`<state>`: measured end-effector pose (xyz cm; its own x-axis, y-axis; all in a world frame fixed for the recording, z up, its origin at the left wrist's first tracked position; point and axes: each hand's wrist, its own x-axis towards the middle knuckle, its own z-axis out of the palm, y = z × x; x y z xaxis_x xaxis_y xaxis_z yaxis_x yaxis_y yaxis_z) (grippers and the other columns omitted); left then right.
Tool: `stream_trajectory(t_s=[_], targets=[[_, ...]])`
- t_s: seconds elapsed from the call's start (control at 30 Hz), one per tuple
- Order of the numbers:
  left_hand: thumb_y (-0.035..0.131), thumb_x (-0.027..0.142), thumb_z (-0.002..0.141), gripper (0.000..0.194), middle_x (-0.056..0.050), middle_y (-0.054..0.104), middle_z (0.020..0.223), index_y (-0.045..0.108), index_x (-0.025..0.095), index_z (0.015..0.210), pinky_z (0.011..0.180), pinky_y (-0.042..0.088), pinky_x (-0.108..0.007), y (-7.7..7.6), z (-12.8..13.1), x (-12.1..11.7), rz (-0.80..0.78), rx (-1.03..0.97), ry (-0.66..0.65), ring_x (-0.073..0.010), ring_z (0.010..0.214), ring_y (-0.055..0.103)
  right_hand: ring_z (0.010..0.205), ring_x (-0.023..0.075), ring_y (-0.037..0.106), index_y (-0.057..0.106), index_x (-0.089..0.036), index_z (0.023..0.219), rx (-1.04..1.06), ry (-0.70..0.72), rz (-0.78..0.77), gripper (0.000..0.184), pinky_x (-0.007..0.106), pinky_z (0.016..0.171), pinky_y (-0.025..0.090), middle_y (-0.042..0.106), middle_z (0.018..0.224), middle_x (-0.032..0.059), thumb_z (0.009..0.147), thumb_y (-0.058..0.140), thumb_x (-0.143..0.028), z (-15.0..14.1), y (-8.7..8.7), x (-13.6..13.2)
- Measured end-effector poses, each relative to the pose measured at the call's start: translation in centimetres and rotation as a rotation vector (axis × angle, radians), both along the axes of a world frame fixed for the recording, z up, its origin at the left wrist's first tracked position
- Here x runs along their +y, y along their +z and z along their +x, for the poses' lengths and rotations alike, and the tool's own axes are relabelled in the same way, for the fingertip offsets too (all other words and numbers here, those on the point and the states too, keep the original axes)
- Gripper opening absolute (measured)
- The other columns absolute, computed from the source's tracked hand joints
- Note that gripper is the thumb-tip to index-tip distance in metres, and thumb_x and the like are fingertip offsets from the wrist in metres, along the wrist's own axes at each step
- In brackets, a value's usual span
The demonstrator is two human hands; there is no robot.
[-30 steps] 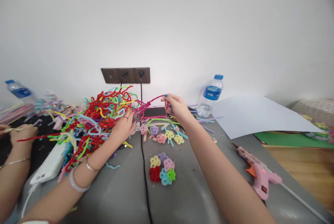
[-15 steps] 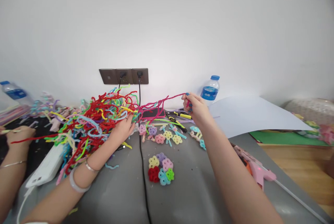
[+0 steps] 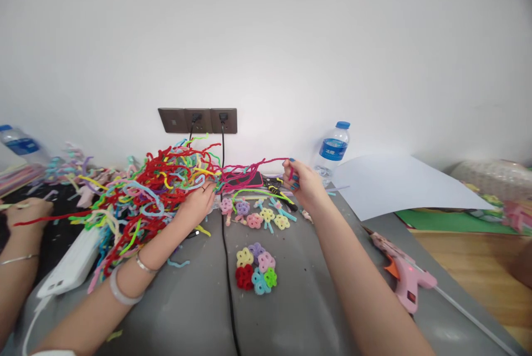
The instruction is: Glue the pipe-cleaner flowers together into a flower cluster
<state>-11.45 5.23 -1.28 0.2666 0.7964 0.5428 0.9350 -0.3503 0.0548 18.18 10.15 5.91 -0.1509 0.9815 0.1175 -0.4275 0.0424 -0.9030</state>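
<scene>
A tangled heap of coloured pipe cleaners lies at the left of centre. My left hand is at its right side, fingers curled onto some of the strands, the tips partly hidden. My right hand is closed in a pinch on the end of a magenta pipe cleaner. From there the strand runs left to a loose magenta bunch beside the heap, above a phone with a pink edge. In front lie small pipe-cleaner flowers and a ring of joined flowers.
A pink glue gun lies at the right, near white paper. A water bottle leans by the wall, with pliers nearby. A black cable crosses the table. Beside a white power strip is another person's hand.
My right hand has moved right, drawing the magenta pipe cleaner out from the heap, then come slightly back left and lower. My left hand has stayed at the heap.
</scene>
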Motion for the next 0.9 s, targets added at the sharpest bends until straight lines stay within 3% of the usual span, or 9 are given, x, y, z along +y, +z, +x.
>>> stream_trajectory(t_s=[0.1,0.3,0.43,0.53,0.7,0.9], targets=[[0.038,0.016,0.095,0.036,-0.014,0.066,0.121,0.062,0.017,0.122,0.096,0.054,-0.039,0.5,0.0,-0.7,-0.009,0.015,-0.034,-0.0259,0.114,0.064,0.04,0.0066,0.032,0.059,-0.02,0.08,-0.014,0.0,-0.057,0.019,0.02,0.041,0.026,0.04,0.052,-0.01,0.073,0.07,-0.033,-0.7,-0.5,0.3],[0.035,0.02,0.1,0.032,-0.011,0.064,0.12,0.064,0.019,0.113,0.093,0.054,-0.034,1.7,0.3,-2.3,0.007,-0.076,-0.13,-0.0214,0.107,0.066,0.06,0.0104,0.064,0.055,-0.022,0.092,-0.061,0.054,-0.117,0.015,0.021,0.057,0.049,0.07,0.078,-0.0008,0.08,0.064,-0.025,-3.0,-1.0,-0.3],[0.036,0.021,0.1,0.03,-0.011,0.062,0.118,0.064,0.018,0.109,0.095,0.052,-0.034,2.6,0.8,-2.9,0.038,-0.195,-0.182,-0.0209,0.11,0.063,0.058,0.0134,0.068,0.058,-0.017,0.084,-0.202,0.227,-0.179,0.005,0.024,0.057,0.053,0.071,0.075,0.0041,0.083,0.063,-0.016,-5.9,-2.0,-1.3],[0.034,0.02,0.101,0.031,-0.011,0.062,0.117,0.063,0.019,0.111,0.098,0.051,-0.035,3.2,0.9,-3.1,0.052,-0.285,-0.193,-0.0213,0.113,0.061,0.066,0.014,0.071,0.062,-0.014,0.092,-0.295,0.311,-0.191,0.004,0.027,0.065,0.057,0.071,0.084,0.0059,0.091,0.058,-0.014,-8.2,-3.0,-1.3],[0.033,0.02,0.1,0.033,-0.01,0.063,0.116,0.065,0.019,0.11,0.097,0.051,-0.036,3.7,0.8,-2.9,0.059,-0.327,-0.172,-0.0214,0.112,0.061,0.097,0.0205,0.068,0.061,-0.015,0.122,-0.522,0.336,-0.129,0.029,0.04,0.082,0.058,0.066,0.118,0.0085,0.098,0.061,-0.032,-11.3,-4.2,0.1],[0.033,0.019,0.099,0.033,-0.009,0.066,0.114,0.064,0.019,0.111,0.095,0.051,-0.036,3.9,0.7,-2.5,0.035,-0.336,-0.154,-0.0209,0.107,0.063,0.107,0.0232,0.065,0.061,-0.018,0.126,-0.852,0.274,0.158,0.032,0.045,0.09,0.056,0.062,0.128,0.0098,0.097,0.061,-0.033,-13.0,-4.3,0.8]])
